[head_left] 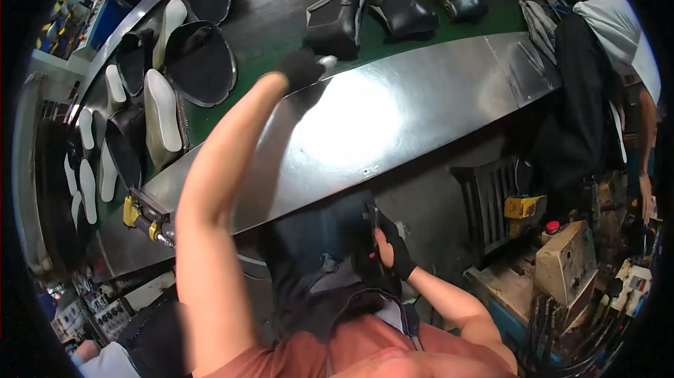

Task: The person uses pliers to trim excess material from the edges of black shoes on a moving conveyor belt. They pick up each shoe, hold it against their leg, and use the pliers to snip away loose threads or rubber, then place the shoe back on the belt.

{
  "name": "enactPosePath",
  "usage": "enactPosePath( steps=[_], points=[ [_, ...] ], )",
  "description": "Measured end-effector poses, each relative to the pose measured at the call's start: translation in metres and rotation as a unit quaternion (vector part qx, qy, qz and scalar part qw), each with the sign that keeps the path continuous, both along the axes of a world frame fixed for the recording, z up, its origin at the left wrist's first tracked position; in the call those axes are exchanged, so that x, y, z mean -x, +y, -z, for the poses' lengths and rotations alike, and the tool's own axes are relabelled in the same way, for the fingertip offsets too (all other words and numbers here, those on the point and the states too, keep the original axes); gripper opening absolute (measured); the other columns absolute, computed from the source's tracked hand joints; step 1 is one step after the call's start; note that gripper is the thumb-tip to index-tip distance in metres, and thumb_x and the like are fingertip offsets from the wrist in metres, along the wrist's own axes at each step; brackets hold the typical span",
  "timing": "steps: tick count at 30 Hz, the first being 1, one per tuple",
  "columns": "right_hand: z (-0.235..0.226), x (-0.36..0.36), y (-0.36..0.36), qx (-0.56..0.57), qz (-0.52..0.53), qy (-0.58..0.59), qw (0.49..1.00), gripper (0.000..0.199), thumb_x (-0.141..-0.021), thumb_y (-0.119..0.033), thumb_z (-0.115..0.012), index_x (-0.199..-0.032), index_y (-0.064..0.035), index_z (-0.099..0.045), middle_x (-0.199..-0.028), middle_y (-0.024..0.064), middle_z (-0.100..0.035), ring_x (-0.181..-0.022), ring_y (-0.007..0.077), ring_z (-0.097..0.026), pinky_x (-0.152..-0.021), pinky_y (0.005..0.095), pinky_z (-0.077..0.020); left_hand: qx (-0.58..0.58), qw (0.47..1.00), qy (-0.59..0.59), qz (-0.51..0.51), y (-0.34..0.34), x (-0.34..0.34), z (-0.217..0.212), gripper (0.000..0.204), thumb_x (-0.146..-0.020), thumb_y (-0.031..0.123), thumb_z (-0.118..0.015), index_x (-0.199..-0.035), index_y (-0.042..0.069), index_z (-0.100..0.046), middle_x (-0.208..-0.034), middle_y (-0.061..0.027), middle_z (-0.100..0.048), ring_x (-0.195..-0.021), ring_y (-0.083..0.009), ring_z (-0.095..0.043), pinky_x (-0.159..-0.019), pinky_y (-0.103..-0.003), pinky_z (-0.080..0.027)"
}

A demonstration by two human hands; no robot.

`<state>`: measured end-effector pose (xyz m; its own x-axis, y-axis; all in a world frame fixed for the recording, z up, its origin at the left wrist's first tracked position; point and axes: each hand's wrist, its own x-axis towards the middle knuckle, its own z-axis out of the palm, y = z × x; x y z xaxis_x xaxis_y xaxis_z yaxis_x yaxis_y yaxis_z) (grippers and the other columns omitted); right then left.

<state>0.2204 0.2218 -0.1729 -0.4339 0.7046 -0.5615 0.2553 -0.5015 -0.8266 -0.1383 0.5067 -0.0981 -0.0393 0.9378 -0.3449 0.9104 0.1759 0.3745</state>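
My gloved left hand [300, 68] closes on a black boot [335, 18] on the belt [267, 90]; my right hand [393, 248] grips a dark tool [372, 218] by my lap.

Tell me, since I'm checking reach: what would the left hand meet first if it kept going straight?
Probably the black ankle boot on the green belt, just beyond the gloved left hand; depth is unclear.
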Motion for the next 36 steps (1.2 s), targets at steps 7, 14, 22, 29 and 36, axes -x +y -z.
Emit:
enactPosePath(
  steps=[7, 14, 22, 29, 36],
  points=[
    [0.007, -0.014, -0.012, -0.017, -0.035, 0.009, 0.999, 0.046, -0.101, -0.03, -0.041, -0.142, -0.0081, -0.04, -0.109, 0.0092, -0.061, -0.059, 0.0105, -0.057, -0.049, 0.0241, -0.0499, -0.165, 0.977, -0.132, 0.033, -0.292, -0.06, -0.068, 0.039, -0.082, 0.033, -0.071, -0.109, 0.005, -0.065, -0.106, -0.0178, -0.065, -0.098, -0.0339, -0.063, -0.086, -0.041, -0.051],
    [-0.016, -0.032, -0.05, 0.005, -0.096, -0.063, 0.993, 0.034, -0.101, -0.032, -0.041, -0.114, -0.0042, -0.057, -0.074, 0.0044, -0.058, -0.051, 0.0098, -0.054, -0.05, 0.0248, -0.0481, -0.16, 0.983, 0.091, 0.009, -0.51, -0.132, 0.031, 0.066, -0.08, 0.05, -0.065, -0.127, 0.005, -0.054, -0.139, -0.0266, -0.037, -0.135, -0.0502, -0.024, -0.109, -0.061, -0.022],
    [-0.071, -0.035, -0.076, -0.128, -0.288, 0.0, 0.949, 0.044, -0.101, -0.035, -0.042, -0.076, -0.0033, -0.057, -0.063, 0.0043, -0.057, -0.062, 0.0133, -0.064, -0.056, 0.0301, -0.0478, -0.252, 0.967, 0.033, -0.026, -0.538, -0.113, 0.044, 0.061, -0.082, 0.043, -0.065, -0.127, 0.004, -0.053, -0.144, -0.026, -0.034, -0.137, -0.0509, -0.023, -0.111, -0.059, -0.023],
    [-0.018, -0.035, -0.082, -0.109, -0.18, -0.046, 0.977, 0.051, -0.1, -0.042, -0.041, -0.077, -0.0006, -0.06, -0.061, 0.0064, -0.06, -0.059, 0.0163, -0.062, -0.059, 0.0319, -0.0482, -0.3, 0.953, 0.048, -0.018, -0.537, -0.112, 0.053, 0.057, -0.074, 0.041, -0.069, -0.121, 0.009, -0.058, -0.136, -0.0185, -0.041, -0.133, -0.0452, -0.03, -0.107, -0.06, -0.027],
    [-0.033, -0.028, -0.07, -0.146, -0.246, -0.068, 0.956, 0.05, -0.099, -0.041, -0.043, -0.075, -0.0008, -0.06, -0.061, 0.0076, -0.062, -0.059, 0.0168, -0.063, -0.06, 0.0327, -0.0481, -0.331, 0.941, 0.057, -0.038, -0.546, -0.116, 0.064, 0.049, -0.077, 0.04, -0.066, -0.116, 0.01, -0.061, -0.124, -0.0171, -0.051, -0.127, -0.0431, -0.039, -0.105, -0.059, -0.029]
  ],
)
